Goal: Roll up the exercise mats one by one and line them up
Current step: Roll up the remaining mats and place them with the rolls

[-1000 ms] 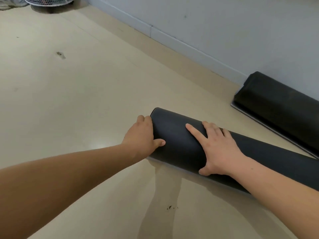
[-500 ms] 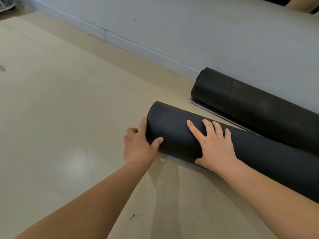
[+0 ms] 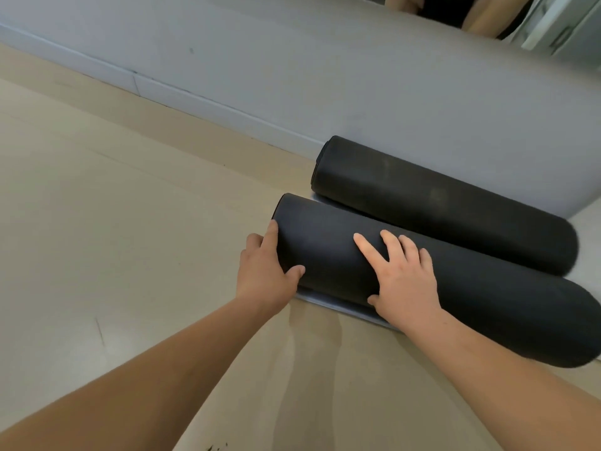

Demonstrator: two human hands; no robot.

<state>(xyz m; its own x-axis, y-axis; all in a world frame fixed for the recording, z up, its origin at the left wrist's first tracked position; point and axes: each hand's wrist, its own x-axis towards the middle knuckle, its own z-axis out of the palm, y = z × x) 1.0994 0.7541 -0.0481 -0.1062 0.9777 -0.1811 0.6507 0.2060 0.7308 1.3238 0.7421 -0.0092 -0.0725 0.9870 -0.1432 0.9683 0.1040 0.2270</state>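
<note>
Two rolled black exercise mats lie side by side on the beige floor. The far rolled mat (image 3: 439,203) rests against the grey wall. The near rolled mat (image 3: 325,249) lies right beside it, touching it along its length, with a thin grey mat edge showing beneath. My left hand (image 3: 265,275) cups the near mat's left end, fingers against the end face and thumb on the roll. My right hand (image 3: 403,278) presses flat on top of the near mat, fingers spread.
The grey wall (image 3: 357,76) with its white baseboard runs diagonally behind the mats. Open beige floor (image 3: 113,222) stretches to the left. A mirror or glass edge with a person's reflection shows at the top right (image 3: 481,14).
The near mat has rolled toward the wall and now lies against the far mat. Both hands stayed on it, and the view swung right.
</note>
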